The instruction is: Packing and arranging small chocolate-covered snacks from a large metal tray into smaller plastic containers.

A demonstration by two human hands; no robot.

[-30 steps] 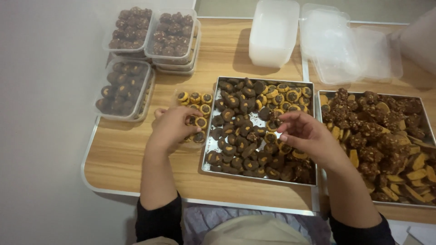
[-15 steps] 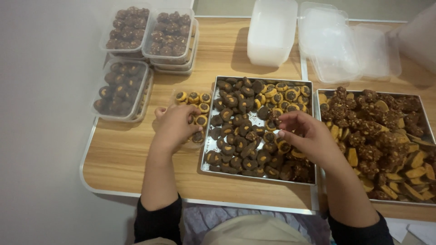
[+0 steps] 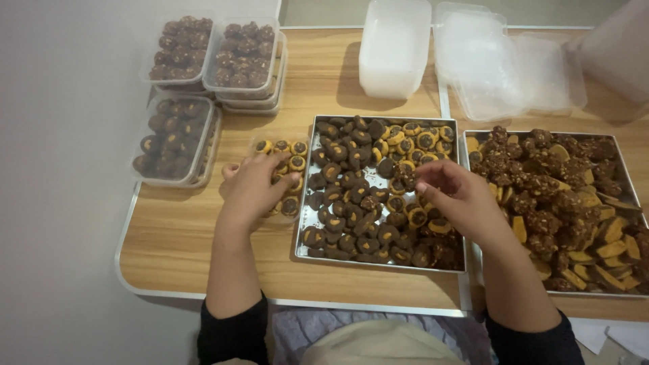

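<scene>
- Two metal trays lay side by side on the wooden surface: the middle tray carried dark round cookies, some with yellow rims; the right tray carried rough chocolate clusters and yellow pieces, its far corner cut off by the frame.
- One small clear container stood just left of the middle tray, holding yellow-rimmed cookies; about seven showed, the rest hidden under the hand.
- Left hand rested over that container, fingers curled down onto the cookies; whether they pinched one could not be told.
- Right hand hovered above the middle tray, fingers pinching a small dark cookie at the tips.
- Three filled cookie tubs showed on top at far left: two side by side, one nearer; further tubs appeared stacked beneath, number unclear.
- Empty translucent containers and lids were stacked at the back; count unclear.
</scene>
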